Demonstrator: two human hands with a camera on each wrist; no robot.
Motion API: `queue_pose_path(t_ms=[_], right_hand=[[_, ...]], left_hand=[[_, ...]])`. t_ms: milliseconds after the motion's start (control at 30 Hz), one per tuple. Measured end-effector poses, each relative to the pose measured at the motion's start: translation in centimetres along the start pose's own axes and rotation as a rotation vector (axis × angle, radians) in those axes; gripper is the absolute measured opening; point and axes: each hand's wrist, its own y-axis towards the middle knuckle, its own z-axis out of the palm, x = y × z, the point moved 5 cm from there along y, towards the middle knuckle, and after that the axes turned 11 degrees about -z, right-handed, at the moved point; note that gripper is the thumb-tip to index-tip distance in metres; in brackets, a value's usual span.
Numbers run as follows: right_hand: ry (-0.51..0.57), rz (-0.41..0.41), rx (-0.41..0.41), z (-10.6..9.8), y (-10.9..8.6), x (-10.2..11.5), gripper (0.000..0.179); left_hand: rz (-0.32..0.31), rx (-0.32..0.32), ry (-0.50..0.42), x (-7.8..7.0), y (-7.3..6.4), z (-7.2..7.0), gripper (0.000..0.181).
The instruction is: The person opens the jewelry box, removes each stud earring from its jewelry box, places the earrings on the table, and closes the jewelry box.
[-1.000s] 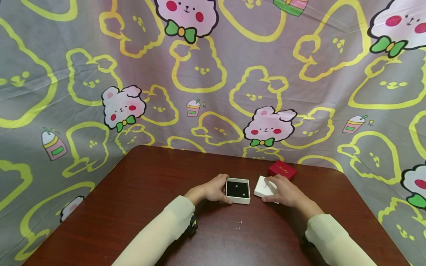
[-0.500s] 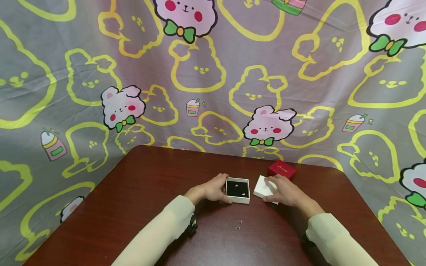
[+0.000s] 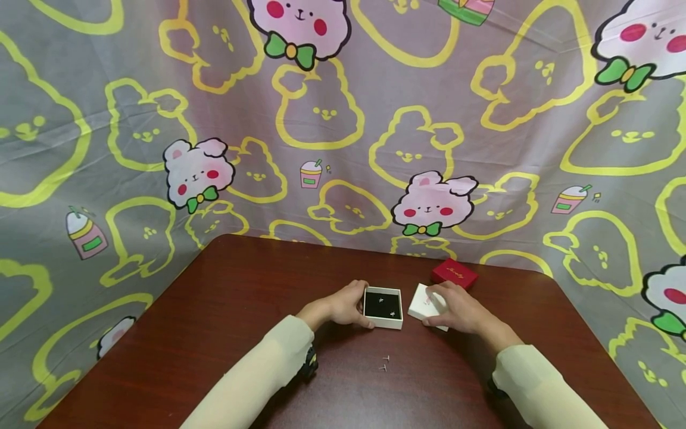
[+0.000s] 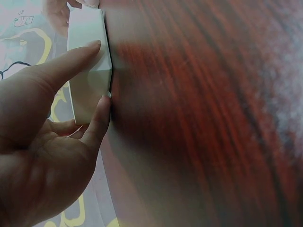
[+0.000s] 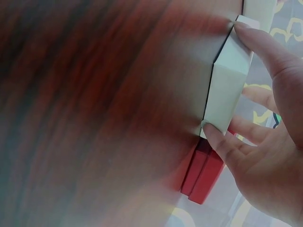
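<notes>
A small white jewelry box (image 3: 388, 323) sits uncovered on the table, a black pad inside bearing two tiny silver pieces, likely earrings. My left hand (image 3: 345, 304) grips its left side, thumb at the front and fingers toward the back; the left wrist view shows the thumb along the box wall (image 4: 90, 94). To the right lies the tilted white lid (image 3: 423, 302), held by my right hand (image 3: 458, 307) with thumb and fingers at its edges. In the right wrist view the lid (image 5: 225, 90) rests on the table between thumb and little finger.
Behind my right hand stands a red box (image 3: 454, 273) with gold lettering. Two small thin pins (image 3: 384, 363), perhaps earring posts, lie in front of the white box on the brown table (image 3: 257, 274). A patterned curtain (image 3: 343, 161) hangs behind the table.
</notes>
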Motion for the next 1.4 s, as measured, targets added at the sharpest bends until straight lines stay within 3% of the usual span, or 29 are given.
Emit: queue_pose_path(t_ms=[467, 867, 1400], right_hand=[[-0.039, -0.024, -0.035, -0.2, -0.1, 0.3, 0.074], [-0.075, -0.005, -0.016, -0.5, -0.1, 0.7, 0.068], [-0.101, -0.039, -0.028, -1.0, 0.0, 1.4, 0.056]], left_hand=[[-0.007, -0.001, -0.013, 0.1, -0.1, 0.0, 0.084], [-0.004, 0.0, -0.011, 0.1, 0.0, 0.1, 0.085], [0.008, -0.004, -0.004, 0.0, 0.0, 0.0, 0.081]])
